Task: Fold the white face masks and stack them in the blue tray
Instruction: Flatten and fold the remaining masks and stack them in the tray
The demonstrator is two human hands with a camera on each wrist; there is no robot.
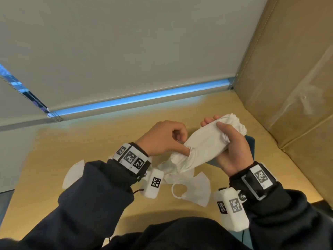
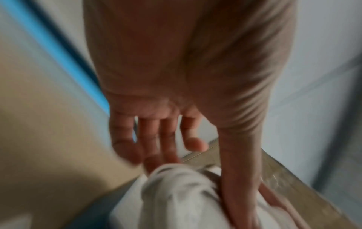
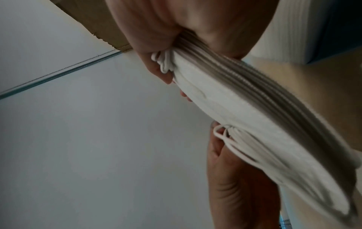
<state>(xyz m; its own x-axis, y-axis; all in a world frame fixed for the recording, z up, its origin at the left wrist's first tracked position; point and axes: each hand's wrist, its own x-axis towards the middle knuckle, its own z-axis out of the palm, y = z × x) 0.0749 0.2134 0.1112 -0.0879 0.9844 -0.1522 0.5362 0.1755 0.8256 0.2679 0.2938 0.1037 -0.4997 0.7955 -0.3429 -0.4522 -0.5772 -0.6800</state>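
Both hands hold a thick stack of folded white face masks (image 1: pixel 203 145) in the air above the table. My right hand (image 1: pixel 213 123) grips its far end, thumb on top and fingers underneath, with bunched ear loops sticking out beyond. My left hand (image 1: pixel 182 143) pinches the near end between thumb and fingers. The right wrist view shows the stack's layered edges (image 3: pixel 245 116) running from my right hand (image 3: pixel 186 58) down to my left hand (image 3: pixel 235 178). The blue tray (image 1: pixel 251 142) lies mostly hidden beneath the right hand. A loose unfolded mask (image 1: pixel 191 186) lies below the stack, and another mask (image 1: pixel 73 173) at the left sleeve.
A large cardboard box (image 1: pixel 288 87) walls off the right side of the wooden table (image 1: pixel 54 150). A pale roller blind (image 1: pixel 126 51) with a bright blue gap under it closes the back. The left wrist view is blurred.
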